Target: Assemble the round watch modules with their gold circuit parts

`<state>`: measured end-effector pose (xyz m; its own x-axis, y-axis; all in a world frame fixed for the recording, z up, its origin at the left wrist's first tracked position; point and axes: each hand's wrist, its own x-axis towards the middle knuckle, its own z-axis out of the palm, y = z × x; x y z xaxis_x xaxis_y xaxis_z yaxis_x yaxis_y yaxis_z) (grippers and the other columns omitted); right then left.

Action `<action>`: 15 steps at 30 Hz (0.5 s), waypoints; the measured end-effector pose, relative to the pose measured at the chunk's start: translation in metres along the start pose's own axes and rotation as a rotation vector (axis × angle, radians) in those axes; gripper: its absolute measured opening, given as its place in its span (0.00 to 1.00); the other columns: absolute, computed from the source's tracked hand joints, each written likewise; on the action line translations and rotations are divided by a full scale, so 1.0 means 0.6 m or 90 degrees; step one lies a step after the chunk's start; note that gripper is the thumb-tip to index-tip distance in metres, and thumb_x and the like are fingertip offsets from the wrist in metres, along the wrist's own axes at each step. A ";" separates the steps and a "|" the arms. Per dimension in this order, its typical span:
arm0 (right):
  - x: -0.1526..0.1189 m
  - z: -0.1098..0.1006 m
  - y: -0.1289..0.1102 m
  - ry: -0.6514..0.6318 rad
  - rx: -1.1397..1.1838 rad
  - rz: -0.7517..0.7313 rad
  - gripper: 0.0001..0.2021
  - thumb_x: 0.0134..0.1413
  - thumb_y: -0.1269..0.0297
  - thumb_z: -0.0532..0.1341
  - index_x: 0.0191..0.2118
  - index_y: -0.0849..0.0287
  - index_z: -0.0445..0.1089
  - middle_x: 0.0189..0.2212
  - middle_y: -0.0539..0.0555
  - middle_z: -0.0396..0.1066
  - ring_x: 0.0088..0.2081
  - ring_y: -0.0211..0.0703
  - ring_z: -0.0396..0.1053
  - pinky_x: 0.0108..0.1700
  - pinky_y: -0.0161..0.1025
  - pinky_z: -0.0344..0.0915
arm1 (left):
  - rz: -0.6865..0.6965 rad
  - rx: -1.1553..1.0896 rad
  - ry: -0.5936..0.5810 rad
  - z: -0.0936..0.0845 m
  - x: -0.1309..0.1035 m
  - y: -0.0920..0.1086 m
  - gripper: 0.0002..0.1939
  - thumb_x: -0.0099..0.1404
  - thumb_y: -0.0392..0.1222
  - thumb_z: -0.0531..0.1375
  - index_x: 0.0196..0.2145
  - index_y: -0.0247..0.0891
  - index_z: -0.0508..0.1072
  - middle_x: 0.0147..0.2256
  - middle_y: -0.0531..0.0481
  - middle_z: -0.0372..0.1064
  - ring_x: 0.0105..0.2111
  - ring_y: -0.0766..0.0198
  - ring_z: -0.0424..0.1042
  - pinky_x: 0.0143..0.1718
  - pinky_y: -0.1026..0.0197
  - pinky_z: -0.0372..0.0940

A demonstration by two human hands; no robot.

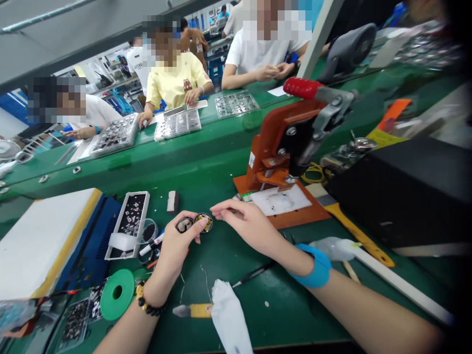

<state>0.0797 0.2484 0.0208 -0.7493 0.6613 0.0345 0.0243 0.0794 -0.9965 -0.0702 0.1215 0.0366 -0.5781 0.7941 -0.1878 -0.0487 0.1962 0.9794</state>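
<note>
From my side, I could pass over the green bench [199, 182] beyond the left hand's [176, 241] grip, between the small grey block [172, 202] and the orange clamp fixture [271, 128]. To the grip's left, the parts tray [127, 216] and clear cup [148, 230] block me; just to its right, I meet the right hand [245, 221], with the fixture's base behind it. Nearer me than the grip, bench surface shows, but the thin wire [207, 282], white-wrapped tool [228, 314] and tweezers [254, 274] cut into that route.
</note>
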 end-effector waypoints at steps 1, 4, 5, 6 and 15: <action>0.000 0.001 0.002 -0.006 0.017 0.017 0.12 0.65 0.63 0.57 0.46 0.55 0.78 0.43 0.55 0.79 0.47 0.45 0.78 0.53 0.47 0.74 | -0.001 -0.008 -0.001 0.001 -0.001 0.000 0.20 0.56 0.53 0.75 0.34 0.35 0.76 0.25 0.54 0.69 0.22 0.71 0.63 0.25 0.68 0.58; 0.000 0.004 0.001 -0.029 0.057 0.044 0.14 0.68 0.57 0.58 0.49 0.56 0.77 0.40 0.55 0.78 0.45 0.44 0.77 0.52 0.46 0.74 | 0.000 -0.014 -0.008 0.001 -0.002 0.001 0.19 0.56 0.52 0.74 0.34 0.35 0.76 0.25 0.54 0.69 0.22 0.71 0.63 0.25 0.68 0.59; 0.000 0.004 0.001 -0.041 0.071 0.048 0.15 0.68 0.55 0.58 0.49 0.57 0.77 0.40 0.55 0.78 0.44 0.43 0.77 0.51 0.44 0.75 | 0.000 -0.013 -0.012 0.001 -0.002 0.002 0.19 0.56 0.52 0.74 0.34 0.35 0.76 0.25 0.54 0.68 0.22 0.71 0.64 0.25 0.68 0.59; 0.000 0.005 0.000 -0.056 0.087 0.050 0.16 0.68 0.53 0.58 0.48 0.57 0.77 0.39 0.55 0.78 0.43 0.43 0.77 0.50 0.43 0.75 | -0.001 -0.012 -0.015 0.001 -0.002 0.002 0.19 0.57 0.52 0.74 0.34 0.35 0.76 0.24 0.54 0.68 0.22 0.71 0.64 0.25 0.68 0.59; -0.001 0.012 0.004 -0.123 0.150 0.064 0.22 0.68 0.43 0.58 0.42 0.58 0.75 0.35 0.54 0.77 0.39 0.41 0.77 0.46 0.40 0.75 | -0.033 -0.048 -0.032 0.004 -0.002 0.003 0.21 0.57 0.56 0.73 0.34 0.36 0.75 0.23 0.54 0.66 0.22 0.69 0.64 0.25 0.67 0.62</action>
<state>0.0752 0.2428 0.0178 -0.8631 0.5017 -0.0576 -0.0326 -0.1691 -0.9851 -0.0679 0.1223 0.0386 -0.5315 0.8122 -0.2404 -0.1401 0.1956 0.9706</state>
